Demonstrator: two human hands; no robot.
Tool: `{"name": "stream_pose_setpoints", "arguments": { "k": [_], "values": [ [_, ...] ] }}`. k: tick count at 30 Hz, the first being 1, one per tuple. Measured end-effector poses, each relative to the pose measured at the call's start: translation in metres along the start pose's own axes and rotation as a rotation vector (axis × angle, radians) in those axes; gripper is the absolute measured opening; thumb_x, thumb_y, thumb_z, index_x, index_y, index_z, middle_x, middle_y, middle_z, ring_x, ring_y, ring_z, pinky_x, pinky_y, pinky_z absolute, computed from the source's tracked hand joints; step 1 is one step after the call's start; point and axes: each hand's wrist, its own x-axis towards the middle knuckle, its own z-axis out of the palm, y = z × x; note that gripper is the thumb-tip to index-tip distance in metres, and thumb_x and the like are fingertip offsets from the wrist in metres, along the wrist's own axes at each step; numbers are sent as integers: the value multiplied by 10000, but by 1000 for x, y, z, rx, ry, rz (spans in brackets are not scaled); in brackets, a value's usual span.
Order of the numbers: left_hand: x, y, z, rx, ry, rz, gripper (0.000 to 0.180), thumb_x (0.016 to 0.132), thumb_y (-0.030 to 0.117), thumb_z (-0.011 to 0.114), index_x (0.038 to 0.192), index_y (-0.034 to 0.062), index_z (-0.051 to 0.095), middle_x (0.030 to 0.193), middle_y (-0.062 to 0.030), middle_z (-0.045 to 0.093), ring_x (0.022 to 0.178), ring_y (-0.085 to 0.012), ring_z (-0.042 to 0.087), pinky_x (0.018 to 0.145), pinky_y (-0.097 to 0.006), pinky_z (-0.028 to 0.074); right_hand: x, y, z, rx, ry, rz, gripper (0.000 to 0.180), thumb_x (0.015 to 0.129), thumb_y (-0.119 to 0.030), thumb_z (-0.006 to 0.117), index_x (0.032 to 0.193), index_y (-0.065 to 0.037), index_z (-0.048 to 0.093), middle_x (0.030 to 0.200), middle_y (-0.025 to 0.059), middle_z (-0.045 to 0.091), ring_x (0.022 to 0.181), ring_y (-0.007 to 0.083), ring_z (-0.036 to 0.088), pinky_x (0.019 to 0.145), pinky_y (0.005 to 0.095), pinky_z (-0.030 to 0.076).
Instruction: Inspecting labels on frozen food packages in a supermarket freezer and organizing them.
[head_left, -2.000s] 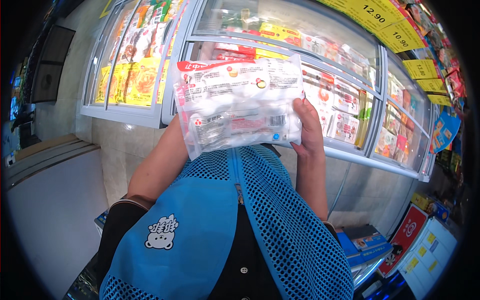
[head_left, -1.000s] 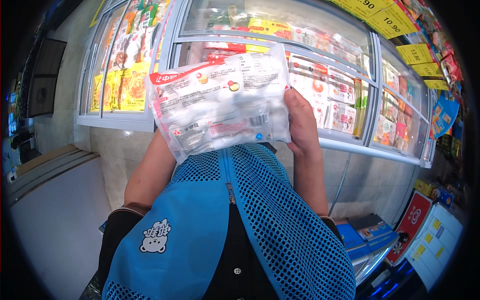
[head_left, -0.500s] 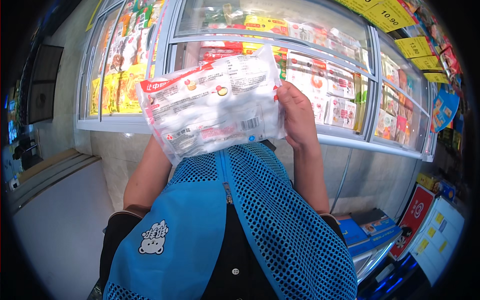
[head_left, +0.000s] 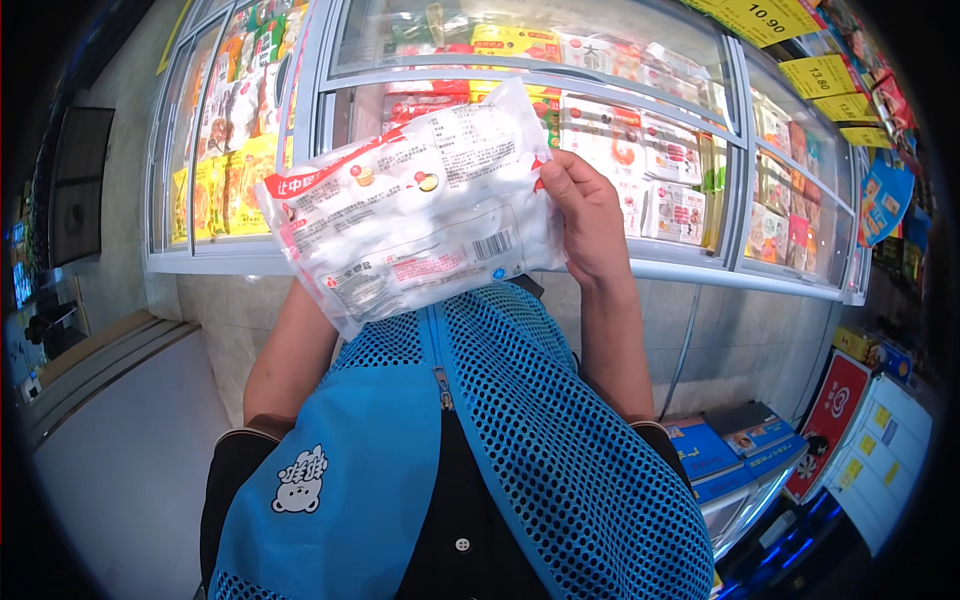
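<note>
A white plastic bag of frozen food (head_left: 420, 215) is held up in front of my chest, tilted with its right end higher. Red trim, small printed pictures, fine text and a barcode cover the side facing me. Pale rounded lumps show through the plastic. My right hand (head_left: 588, 215) grips the bag's right edge, thumb on the near face and fingers behind. On the other side my left forearm (head_left: 295, 350) rises to the bag's lower left. The left hand itself is hidden behind the bag.
Beyond the bag stands a glass-topped freezer (head_left: 690, 262) filled with colourful food packets. Yellow price tags (head_left: 830, 76) hang at upper right. A pale panel (head_left: 130, 460) stands at lower left, blue boxes (head_left: 735, 455) at lower right. A blue mesh vest (head_left: 370, 470) covers my front.
The bag has shifted slightly left and tilts a little more, its left end lower. My right hand has moved slightly left and up with it, keeping its grip. The whole view has shifted slightly.
</note>
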Motion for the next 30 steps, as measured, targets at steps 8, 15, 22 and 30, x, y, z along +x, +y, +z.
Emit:
{"name": "stream_pose_setpoints", "arguments": {
  "k": [8, 15, 22, 30],
  "values": [
    [2, 3, 15, -99, -52, -29, 546, 1096, 341, 406, 1541, 29, 362, 1489, -197, 499, 1304, -289, 563, 1037, -437, 544, 5, 0, -4, -50, 23, -30, 253, 1030, -201, 644, 1175, 2, 685, 1019, 12, 709, 914, 73, 641, 825, 230, 524],
    [20, 11, 31, -61, -141, -82, 569, 1093, 356, 408, 1557, 36, 329, 1522, -181, 459, 1305, -286, 562, 1044, -424, 543, 20, 1, -21, -182, 220, -103, 331, 1027, -161, 637, 1301, 23, 617, 1120, 70, 689, 996, 102, 637, 912, 266, 525],
    [34, 11, 32, -88, -114, -52, 571, 1094, 370, 406, 1550, 35, 335, 1498, -196, 481, 1281, -284, 585, 1025, -415, 556, 11, 8, -12, -457, 279, -329, 399, 1006, -125, 659, 1368, 20, 573, 1277, 108, 629, 1149, 154, 591, 1018, 307, 479],
    [64, 5, 16, -207, -328, -73, 576, 1094, 386, 402, 1565, 64, 320, 1538, -143, 457, 1337, -259, 539, 1118, -424, 475, 2, 19, 65, -1088, -25, -594, 807, 790, -266, 874, 1459, -55, 475, 1481, 216, 494, 1359, 370, 502, 1119, 464, 425]
  ]
}}
